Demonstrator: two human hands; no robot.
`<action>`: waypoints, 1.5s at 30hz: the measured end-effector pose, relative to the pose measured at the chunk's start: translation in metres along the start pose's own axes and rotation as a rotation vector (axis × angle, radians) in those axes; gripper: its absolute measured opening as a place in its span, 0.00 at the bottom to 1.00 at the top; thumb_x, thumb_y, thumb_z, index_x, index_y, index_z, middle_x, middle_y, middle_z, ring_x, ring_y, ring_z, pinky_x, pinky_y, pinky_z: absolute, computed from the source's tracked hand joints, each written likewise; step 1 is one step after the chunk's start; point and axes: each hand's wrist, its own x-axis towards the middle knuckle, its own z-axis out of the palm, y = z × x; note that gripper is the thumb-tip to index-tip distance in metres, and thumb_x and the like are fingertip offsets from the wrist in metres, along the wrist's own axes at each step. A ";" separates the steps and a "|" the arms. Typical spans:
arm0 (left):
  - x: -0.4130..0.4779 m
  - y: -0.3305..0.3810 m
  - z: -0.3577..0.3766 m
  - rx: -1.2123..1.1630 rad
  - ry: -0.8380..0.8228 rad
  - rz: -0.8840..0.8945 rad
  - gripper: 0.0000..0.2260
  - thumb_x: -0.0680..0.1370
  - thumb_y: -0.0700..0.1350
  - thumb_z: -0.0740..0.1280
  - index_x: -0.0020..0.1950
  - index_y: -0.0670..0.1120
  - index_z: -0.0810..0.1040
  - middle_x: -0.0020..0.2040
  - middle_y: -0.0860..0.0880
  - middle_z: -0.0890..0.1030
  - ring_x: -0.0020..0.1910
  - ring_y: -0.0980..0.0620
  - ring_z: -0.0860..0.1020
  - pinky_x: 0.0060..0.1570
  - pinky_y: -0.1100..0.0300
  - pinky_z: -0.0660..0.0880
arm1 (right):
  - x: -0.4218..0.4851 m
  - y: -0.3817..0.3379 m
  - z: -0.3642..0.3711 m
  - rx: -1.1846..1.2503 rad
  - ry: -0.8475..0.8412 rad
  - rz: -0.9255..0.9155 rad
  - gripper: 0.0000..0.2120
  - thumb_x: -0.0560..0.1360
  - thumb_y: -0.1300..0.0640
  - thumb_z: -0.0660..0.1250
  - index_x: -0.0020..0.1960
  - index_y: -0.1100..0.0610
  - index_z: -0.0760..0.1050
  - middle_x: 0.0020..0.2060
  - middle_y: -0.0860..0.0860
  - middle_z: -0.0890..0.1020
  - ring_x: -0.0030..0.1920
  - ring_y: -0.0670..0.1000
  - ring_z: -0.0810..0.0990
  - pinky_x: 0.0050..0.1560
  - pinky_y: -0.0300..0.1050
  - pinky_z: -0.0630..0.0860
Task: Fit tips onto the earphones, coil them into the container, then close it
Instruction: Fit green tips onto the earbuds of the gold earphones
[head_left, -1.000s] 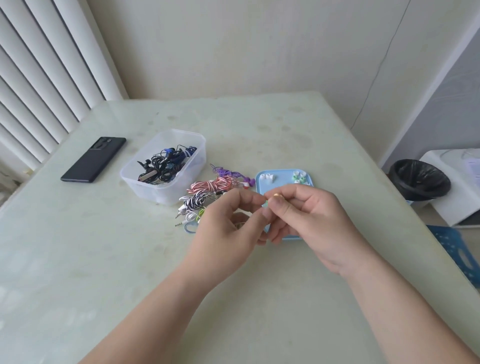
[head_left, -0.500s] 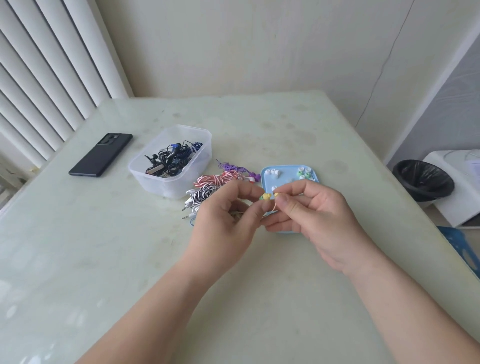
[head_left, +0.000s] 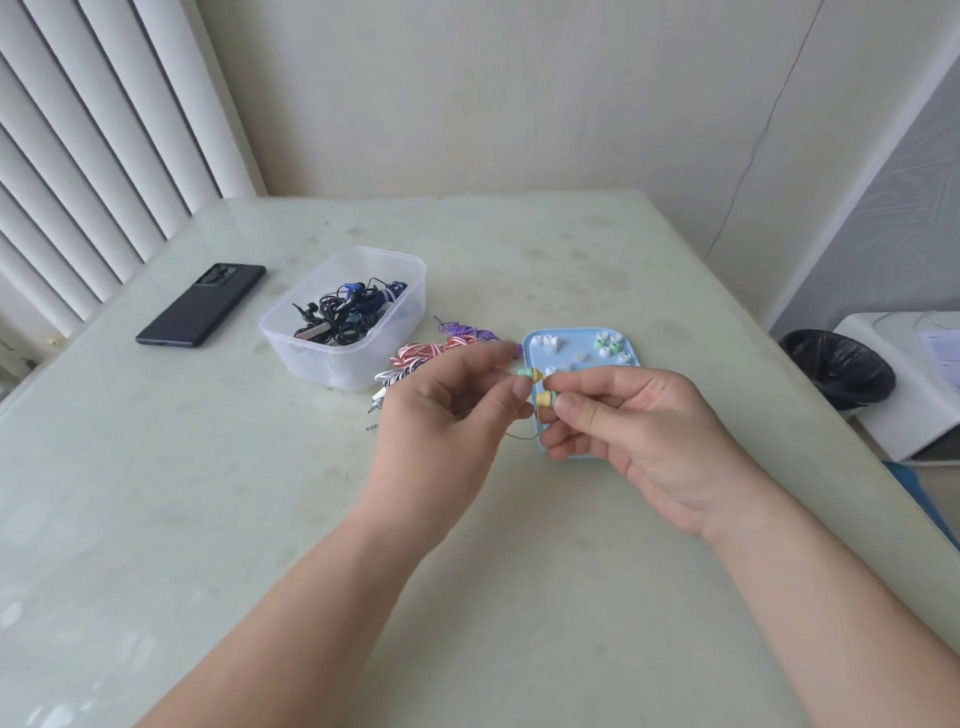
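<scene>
The left hand (head_left: 441, 436) and right hand (head_left: 654, 436) meet fingertip to fingertip above the pale green desk (head_left: 545, 571), thumbs and forefingers pinching a pair of small yellow earbuds (head_left: 544, 399) over the near left edge of a light blue shallow tray (head_left: 576, 336). Loose white and green ear tips (head_left: 610, 345) lie on that tray. The clear plastic container (head_left: 311, 358), lidless and holding dark tangled earphones, stands to the left, with striped cable bundles (head_left: 431, 353) between it and the tray.

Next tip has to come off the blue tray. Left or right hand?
Right, probably. The right hand hovers directly over the blue tray, with the loose tips just beyond its fingers. The left hand sits off the tray's left edge. Both pinch the earbuds, so the right must let go first.
</scene>
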 end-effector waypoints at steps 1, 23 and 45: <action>0.000 0.000 0.000 -0.005 -0.006 -0.010 0.10 0.78 0.38 0.74 0.57 0.49 0.84 0.44 0.50 0.88 0.44 0.52 0.87 0.41 0.68 0.77 | 0.001 -0.001 0.000 0.027 0.007 0.015 0.13 0.70 0.66 0.72 0.54 0.68 0.81 0.43 0.65 0.85 0.38 0.58 0.85 0.42 0.49 0.83; -0.006 -0.013 0.009 -0.039 -0.108 -0.114 0.02 0.81 0.40 0.71 0.51 0.43 0.83 0.38 0.47 0.82 0.32 0.48 0.78 0.32 0.58 0.72 | 0.005 -0.022 -0.055 -0.839 0.302 0.012 0.06 0.75 0.53 0.75 0.40 0.52 0.84 0.33 0.54 0.83 0.31 0.47 0.75 0.36 0.42 0.72; -0.005 -0.018 0.008 -0.079 -0.084 -0.119 0.05 0.79 0.40 0.73 0.53 0.48 0.86 0.45 0.44 0.87 0.39 0.46 0.83 0.42 0.51 0.74 | -0.003 -0.019 -0.018 -0.107 0.023 0.072 0.11 0.68 0.71 0.75 0.49 0.66 0.82 0.40 0.63 0.85 0.37 0.57 0.84 0.39 0.46 0.82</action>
